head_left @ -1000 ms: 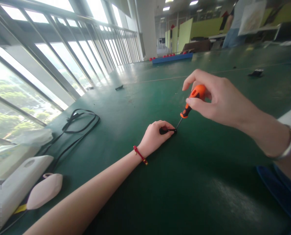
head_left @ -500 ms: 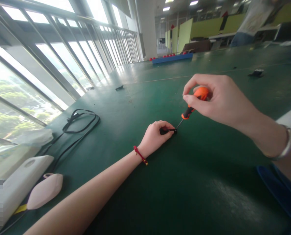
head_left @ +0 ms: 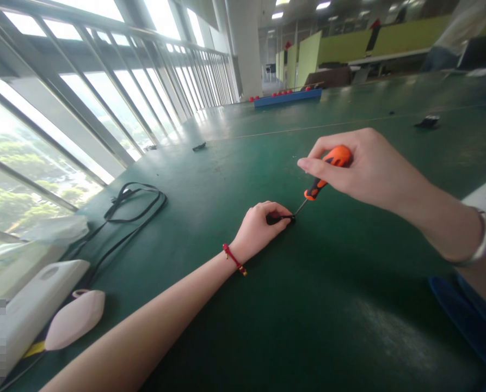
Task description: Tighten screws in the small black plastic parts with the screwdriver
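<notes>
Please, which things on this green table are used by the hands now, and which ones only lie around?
In use:
- orange screwdriver, held by the right hand
- small black part, pinned to the table by the left hand, screwdriver tip on it

Lying about:
- black cable
- pink pouch
- blue tray, far off
- small dark object

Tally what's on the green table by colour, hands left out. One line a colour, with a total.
Orange: 1, the screwdriver
Black: 4, the small part, the cable, two far scraps
White: 1, the box
Pink: 1, the mask
Blue: 1, the long tray
Total: 8
</notes>
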Demonstrator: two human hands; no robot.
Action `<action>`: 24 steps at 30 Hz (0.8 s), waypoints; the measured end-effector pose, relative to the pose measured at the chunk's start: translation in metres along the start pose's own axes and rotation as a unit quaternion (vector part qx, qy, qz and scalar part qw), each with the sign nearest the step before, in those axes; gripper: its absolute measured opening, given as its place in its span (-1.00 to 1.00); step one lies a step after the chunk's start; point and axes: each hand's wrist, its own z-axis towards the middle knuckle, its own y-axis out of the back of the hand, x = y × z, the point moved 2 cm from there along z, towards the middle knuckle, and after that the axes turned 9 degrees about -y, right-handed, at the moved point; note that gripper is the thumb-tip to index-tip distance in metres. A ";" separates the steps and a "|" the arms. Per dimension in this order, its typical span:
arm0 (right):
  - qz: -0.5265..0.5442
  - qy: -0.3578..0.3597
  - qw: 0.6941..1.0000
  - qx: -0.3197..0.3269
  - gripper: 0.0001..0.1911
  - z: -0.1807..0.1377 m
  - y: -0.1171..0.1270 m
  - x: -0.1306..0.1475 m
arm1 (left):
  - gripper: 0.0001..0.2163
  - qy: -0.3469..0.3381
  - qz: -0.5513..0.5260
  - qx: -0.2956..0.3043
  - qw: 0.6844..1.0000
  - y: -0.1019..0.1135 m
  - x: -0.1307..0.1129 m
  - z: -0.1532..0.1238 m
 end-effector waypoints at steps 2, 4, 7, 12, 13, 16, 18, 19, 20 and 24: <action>0.019 0.003 1.000 0.002 -0.89 0.000 0.000 -0.001 | -0.87 0.001 0.001 -0.002 1.000 0.000 0.000 0.000; 0.042 -0.003 0.999 0.012 -0.78 0.001 -0.001 -0.002 | -0.87 0.001 0.004 -0.002 1.000 0.000 0.000 0.000; 0.030 0.003 0.999 0.015 -0.86 0.001 -0.002 -0.002 | -0.87 0.000 0.003 -0.002 1.000 0.000 0.000 0.000; 0.085 -0.001 0.996 0.030 -0.89 0.001 -0.004 -0.003 | -0.88 0.007 0.002 -0.002 1.000 0.000 -0.001 0.000; 0.093 -0.008 0.995 0.038 -0.87 0.001 -0.004 -0.003 | -0.88 0.007 0.002 -0.002 1.000 0.000 -0.001 0.000; 0.073 -0.018 0.993 0.094 -0.76 0.002 -0.006 -0.007 | -0.87 0.006 -0.002 -0.003 1.000 0.000 -0.001 0.001; 0.058 -0.017 0.989 0.138 -0.68 0.003 -0.004 -0.007 | -0.87 0.007 -0.003 -0.003 1.000 0.000 -0.001 0.001; 0.057 -0.013 0.987 0.147 -0.69 0.004 -0.002 -0.006 | -0.87 0.008 -0.004 -0.003 1.000 0.000 -0.001 0.001; 0.060 -0.008 0.988 0.143 -0.70 0.006 0.001 -0.005 | -0.87 0.008 -0.004 -0.004 1.000 0.000 -0.001 0.001; 0.089 0.010 0.995 0.046 -0.73 0.014 0.011 -0.003 | -0.88 0.008 -0.008 -0.011 1.000 0.000 0.000 0.000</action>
